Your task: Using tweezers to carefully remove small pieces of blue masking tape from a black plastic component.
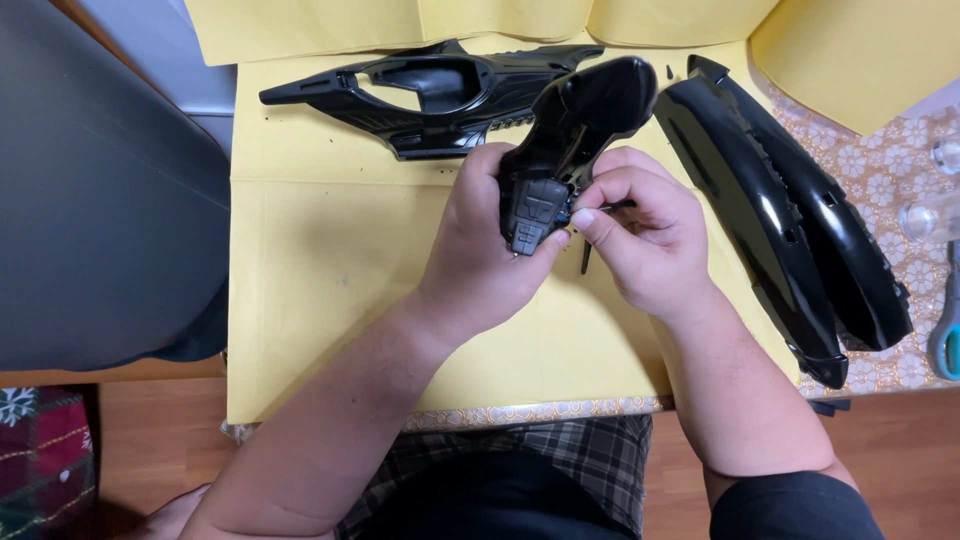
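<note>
**2 hands on a black plastic shell piece**

Nearest to the camera are the person's 2 forearms, above a lap in checked cloth. The left hand [480, 250] is wrapped around the lower end of a curved, glossy black plastic shell part [575, 130] and holds it up just above the counter [330, 300], which is covered with yellow paper. At this lower end sits a small dark grey block with square buttons [533, 212]. The right hand [640, 235] is clenched, its finger and thumb pinching a thin dark pin-like thing [612, 206] beside the block; I cannot tell what it is.

The shell looks stiff, light and smooth, so it may slip and scratch. I judge the narrow lower end, where the left hand already is, to be the good place for grip, not the shiny wide top.

Farther on the paper lies a black open frame piece with pointed ends [430, 90]. At the right lie 2 long glossy black curved covers [780, 210], touching each other. At the far right edge a tool with a blue-grey handle [946, 335] rests on a flowered cloth.
</note>
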